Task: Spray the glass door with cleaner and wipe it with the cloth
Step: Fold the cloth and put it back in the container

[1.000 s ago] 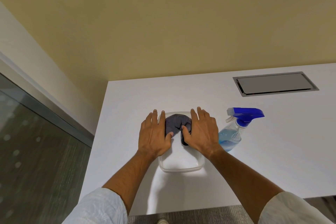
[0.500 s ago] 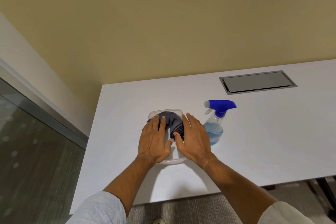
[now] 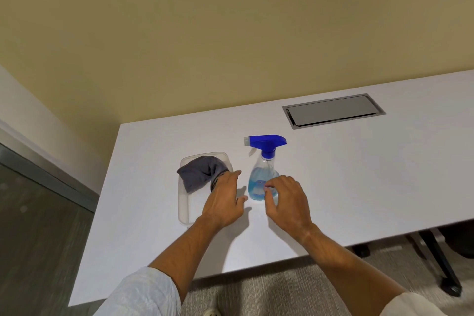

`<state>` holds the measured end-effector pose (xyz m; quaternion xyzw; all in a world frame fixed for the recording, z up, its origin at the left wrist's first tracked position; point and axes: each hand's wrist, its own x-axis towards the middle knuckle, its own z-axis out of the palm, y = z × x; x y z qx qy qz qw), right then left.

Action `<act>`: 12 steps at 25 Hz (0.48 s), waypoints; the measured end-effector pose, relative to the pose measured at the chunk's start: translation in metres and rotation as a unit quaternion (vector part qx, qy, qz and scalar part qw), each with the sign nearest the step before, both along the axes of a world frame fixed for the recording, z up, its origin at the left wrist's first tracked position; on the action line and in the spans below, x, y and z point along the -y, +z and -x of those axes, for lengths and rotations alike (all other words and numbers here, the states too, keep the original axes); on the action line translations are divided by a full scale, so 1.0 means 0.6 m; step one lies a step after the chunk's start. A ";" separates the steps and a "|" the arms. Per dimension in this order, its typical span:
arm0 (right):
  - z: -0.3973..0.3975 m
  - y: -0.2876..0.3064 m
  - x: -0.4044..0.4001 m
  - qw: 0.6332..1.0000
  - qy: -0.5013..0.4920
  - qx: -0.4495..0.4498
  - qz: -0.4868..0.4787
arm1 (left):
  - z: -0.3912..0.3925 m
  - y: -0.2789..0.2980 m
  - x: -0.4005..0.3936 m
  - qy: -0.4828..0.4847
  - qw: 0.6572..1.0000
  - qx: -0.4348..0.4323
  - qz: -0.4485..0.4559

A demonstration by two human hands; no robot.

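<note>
Cloth [image 3: 198, 174] in tub [image 3: 183, 209] — bottle [image 3: 263, 177] right (upright).

No readable text, labels, brands, numbers or signs anywhere. Spray bottle [image 3: 264, 169] plain, clear with a blue trigger head, no label showing. Grey cloth [image 3: 201, 173] and clear plastic tub [image 3: 184, 210] unmarked. Metal hatch [image 3: 333, 110] set into the white counter [image 3: 359, 187] also blank.
</note>
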<state>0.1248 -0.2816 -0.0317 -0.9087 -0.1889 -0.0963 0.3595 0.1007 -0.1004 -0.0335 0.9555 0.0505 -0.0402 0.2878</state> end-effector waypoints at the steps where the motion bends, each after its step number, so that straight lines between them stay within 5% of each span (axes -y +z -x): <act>1: -0.009 -0.003 0.012 0.999 -0.020 -0.030 -0.006 | -0.009 -0.001 0.010 0.016 1.000 -0.004 0.021; 7: -0.073 -0.012 0.041 0.980 -0.022 -0.196 -0.019 | -0.058 -0.012 0.042 0.074 0.994 -0.029 0.077; 12: -0.103 -0.028 0.030 0.972 0.034 -0.232 -0.018 | -0.080 -0.016 0.049 0.105 0.988 -0.036 0.112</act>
